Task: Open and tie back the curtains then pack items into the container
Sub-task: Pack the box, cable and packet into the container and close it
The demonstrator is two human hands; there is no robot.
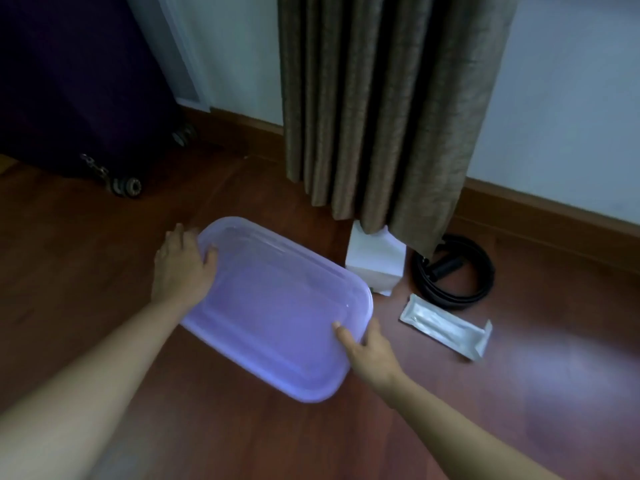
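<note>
A pale purple plastic container (277,306) with its lid on lies on the wooden floor in the middle of the view. My left hand (183,268) grips its far left corner, fingers curled over the rim. My right hand (369,351) holds its near right corner, thumb on top of the lid. A brown curtain (381,105) hangs gathered in folds down to the floor behind the container. To the right lie a white box (375,265), partly under the curtain hem, a coiled black belt (453,271) and a flat white packet (446,327).
A dark purple wheeled suitcase (76,91) stands at the back left. A white wall with a brown skirting board (554,209) runs behind the curtain. Bare wooden floor (519,410) stretches at the front right.
</note>
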